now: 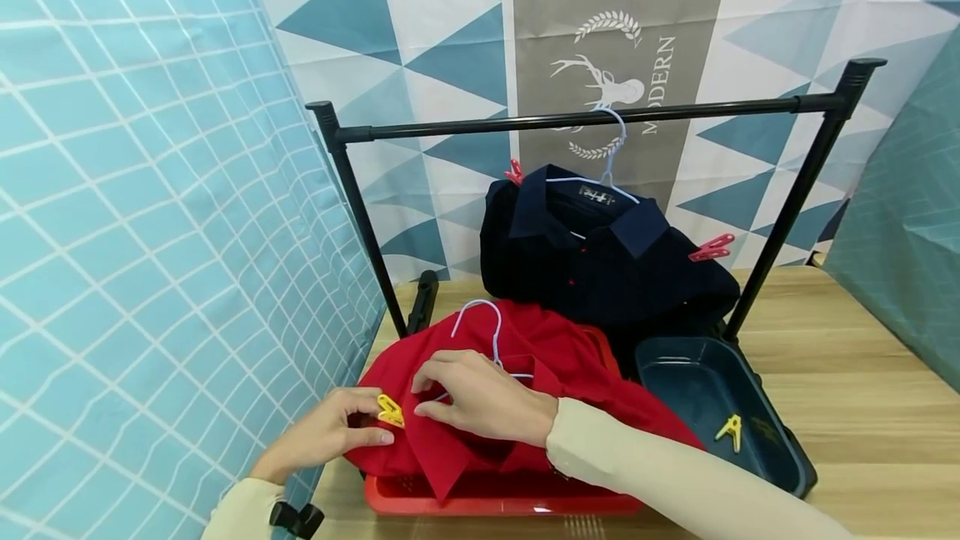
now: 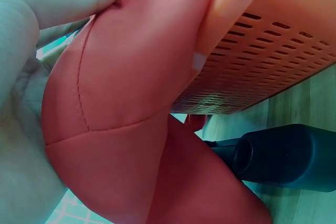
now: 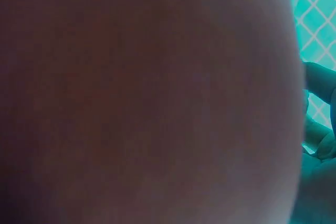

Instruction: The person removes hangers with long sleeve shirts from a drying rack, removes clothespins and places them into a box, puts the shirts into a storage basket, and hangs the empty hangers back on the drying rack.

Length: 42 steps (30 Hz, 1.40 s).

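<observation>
A red collared shirt (image 1: pixel 592 373) lies spread over a red basket (image 1: pixel 510 507). A light blue hanger (image 1: pixel 497 332) is partly inside it, its hook standing free. My left hand (image 1: pixel 322 432) holds the shirt's shoulder edge, and the stitched cloth (image 2: pixel 115 77) lies against the palm under the thumb. Right beside its fingertips, a yellow clothespin (image 1: pixel 390 411) sits at the shoulder. My right hand (image 1: pixel 480 398) reaches across the shirt and pinches near the collar, with the hanger partly hidden beneath it. A blurred close surface (image 3: pixel 152 98) fills most of the right wrist view.
A black rack (image 1: pixel 570 119) spans the back. On it hangs a dark navy shirt (image 1: pixel 600 273) with a pink clothespin (image 1: pixel 711 247) at each shoulder. At right, a dark blue tray (image 1: pixel 682 365) contains another yellow clothespin (image 1: pixel 731 432). A grid-patterned curtain (image 1: pixel 150 232) borders the left.
</observation>
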### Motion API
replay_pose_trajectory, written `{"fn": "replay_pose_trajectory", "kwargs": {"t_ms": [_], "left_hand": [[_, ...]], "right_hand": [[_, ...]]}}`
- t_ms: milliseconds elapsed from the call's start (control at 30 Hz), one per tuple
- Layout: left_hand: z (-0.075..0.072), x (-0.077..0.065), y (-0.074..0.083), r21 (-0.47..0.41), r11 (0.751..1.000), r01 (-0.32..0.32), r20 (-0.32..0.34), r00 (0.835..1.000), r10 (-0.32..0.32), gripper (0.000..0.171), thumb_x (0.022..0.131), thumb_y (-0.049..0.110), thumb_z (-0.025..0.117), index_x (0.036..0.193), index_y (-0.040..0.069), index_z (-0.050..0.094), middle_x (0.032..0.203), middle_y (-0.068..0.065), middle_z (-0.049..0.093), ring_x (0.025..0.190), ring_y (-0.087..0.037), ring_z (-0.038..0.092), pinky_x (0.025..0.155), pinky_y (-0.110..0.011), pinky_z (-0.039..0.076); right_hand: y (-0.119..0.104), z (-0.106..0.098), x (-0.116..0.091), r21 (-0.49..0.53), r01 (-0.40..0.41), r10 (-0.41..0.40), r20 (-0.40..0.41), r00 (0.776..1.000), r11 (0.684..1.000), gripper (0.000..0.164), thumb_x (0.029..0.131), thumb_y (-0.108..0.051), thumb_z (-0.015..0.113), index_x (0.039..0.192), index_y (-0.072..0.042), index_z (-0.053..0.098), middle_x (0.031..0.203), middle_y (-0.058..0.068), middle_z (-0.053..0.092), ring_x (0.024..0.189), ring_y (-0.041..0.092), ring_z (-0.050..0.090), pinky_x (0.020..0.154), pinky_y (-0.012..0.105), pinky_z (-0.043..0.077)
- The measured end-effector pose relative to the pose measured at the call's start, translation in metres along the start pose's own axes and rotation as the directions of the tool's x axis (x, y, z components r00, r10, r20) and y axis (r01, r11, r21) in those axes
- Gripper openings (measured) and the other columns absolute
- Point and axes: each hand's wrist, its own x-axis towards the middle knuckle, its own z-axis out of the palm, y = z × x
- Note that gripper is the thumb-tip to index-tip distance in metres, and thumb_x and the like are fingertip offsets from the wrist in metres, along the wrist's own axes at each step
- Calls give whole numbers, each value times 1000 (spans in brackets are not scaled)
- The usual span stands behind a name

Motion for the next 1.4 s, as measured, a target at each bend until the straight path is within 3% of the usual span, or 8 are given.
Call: {"fn": "replay_pose_trajectory", "kwargs": {"t_ms": [233,400,500,667,767,900,1000,1400], "left_hand": [[-1,0,2,-15,1000,0,-7,1000,0,10,93,15,77,97,23,76,102,6,68,89,-14,64,72,-30,57],[0,0,3,-21,1000,-4,-5,1000,4,10,93,14,76,94,23,75,99,1,68,87,-13,63,70,-29,56],[-1,-1,4,-25,1000,0,-9,1000,0,10,93,13,76,94,23,75,98,0,68,85,-13,63,70,-29,56],[-2,-1,5,-20,1000,11,-11,1000,-12,13,91,13,78,99,23,76,99,4,69,86,-13,65,70,-31,58],[-2,-1,5,-10,1000,-2,-4,1000,2,12,92,13,78,99,23,77,100,5,69,86,-13,66,71,-30,58],[-2,-1,4,-6,1000,-1,-5,1000,1,13,92,14,78,100,24,78,101,6,68,85,-14,65,69,-30,57],[-1,-1,4,-1,1000,9,-15,1000,-9,15,92,15,78,102,25,79,102,6,69,83,-14,64,64,-29,56],[-1,-4,6,19,998,61,-27,998,-61,19,92,17,78,106,29,79,109,7,70,89,-15,65,68,-30,56]], "right_hand": [[-1,7,11,6,4,-4,-21,1000,1000,31,93,-27,79,120,-13,71,103,-6,70,82,0,58,76,10,47],[-2,13,16,-35,-30,28,-54,998,999,43,90,-30,82,127,-14,68,95,-8,63,78,-1,52,66,9,45],[-4,16,18,-93,-23,19,-47,999,995,47,88,-34,83,128,-14,71,107,-4,59,78,0,51,63,8,44],[-7,19,21,-149,29,-27,11,1000,988,45,87,-39,83,124,-16,75,128,0,60,98,5,59,72,10,50],[-9,22,25,-162,66,-57,56,997,985,42,88,-39,82,124,-18,75,119,-5,68,96,1,60,74,10,50],[-11,26,31,-125,91,-81,82,993,988,41,90,-35,81,126,-17,73,100,-10,73,72,-7,56,69,7,46],[-12,27,33,-112,95,-87,74,993,989,43,90,-34,81,128,-17,71,93,-12,73,64,-9,51,67,5,45],[-14,31,34,-144,128,-124,33,992,981,44,89,-40,81,126,-19,74,99,-8,71,73,-6,55,63,6,43]]}}
